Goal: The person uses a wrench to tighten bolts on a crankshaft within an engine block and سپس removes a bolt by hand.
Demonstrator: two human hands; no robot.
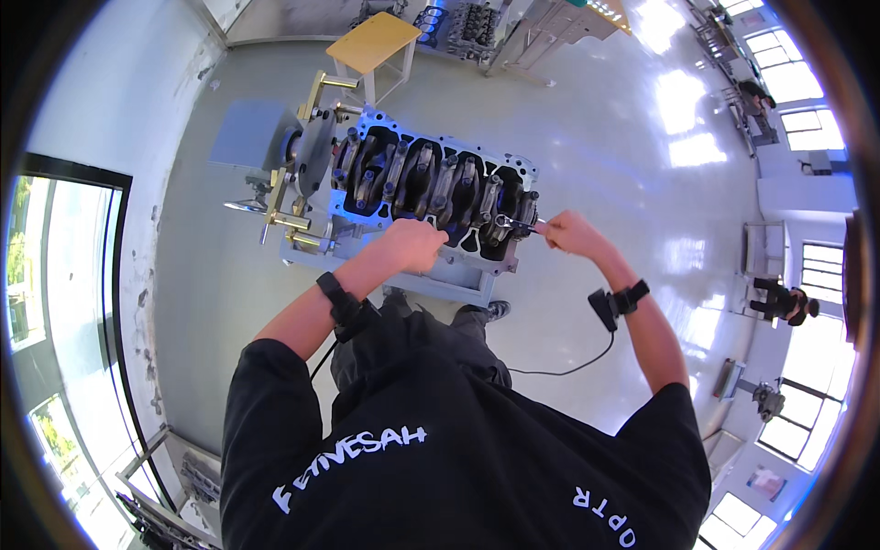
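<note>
An engine block (521,166) lies with its open underside facing up in front of me. Its crankshaft (446,183) and a row of bearing caps are exposed. My right hand (572,235) is closed around the handle of a ratchet wrench (521,225). The wrench head sits over the right-end part of the block, by the last caps. My left hand (417,246) is at the block's near edge, about mid-length, with its fingers curled. What those fingers hold, if anything, is hidden.
An engine stand (316,151) with brass-coloured arms bears the block at the left, beside a grey box (252,135). A yellow-topped stool (374,42) stands beyond. Another engine part (474,32) and a workbench (559,32) are at the back. Another person (782,301) is far right.
</note>
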